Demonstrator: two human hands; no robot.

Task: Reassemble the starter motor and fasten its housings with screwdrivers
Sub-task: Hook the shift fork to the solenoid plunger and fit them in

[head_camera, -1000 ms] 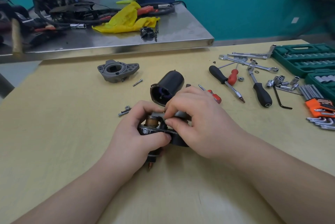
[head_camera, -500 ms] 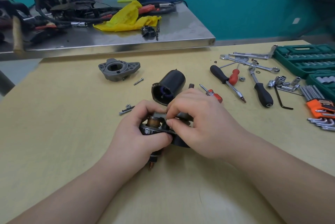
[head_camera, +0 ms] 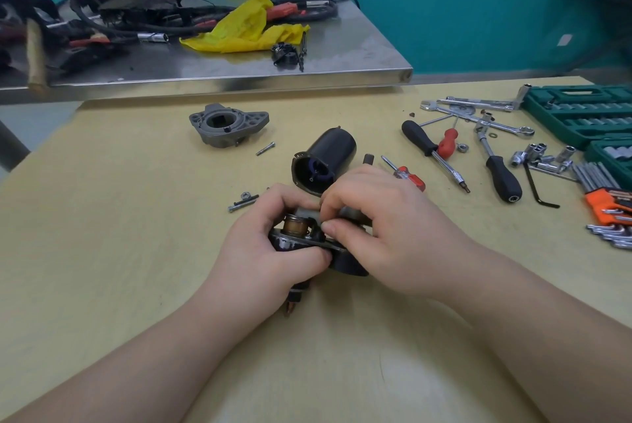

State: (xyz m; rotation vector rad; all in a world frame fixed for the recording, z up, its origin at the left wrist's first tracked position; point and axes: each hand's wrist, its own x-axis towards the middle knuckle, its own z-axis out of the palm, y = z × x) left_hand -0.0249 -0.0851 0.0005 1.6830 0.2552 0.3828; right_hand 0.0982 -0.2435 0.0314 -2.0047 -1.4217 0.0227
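Gripping motor assy (head_camera: 307, 241) w/ both hands | black housing (head_camera: 325, 162) behind | screwdrivers (head_camera: 432, 152) right

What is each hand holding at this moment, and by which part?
Left hand grips the dark starter motor assembly with copper-coloured commutator around its body. Right hand pinches something at the assembly's top; what exactly cannot be told.

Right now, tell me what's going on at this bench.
A person is reassembling a starter motor on the yellow table. The left hand grips the motor assembly, and the right hand pinches a small part at its top. The black cylindrical housing lies just behind, and the grey end housing sits further back. The screwdrivers lie untouched to the right.
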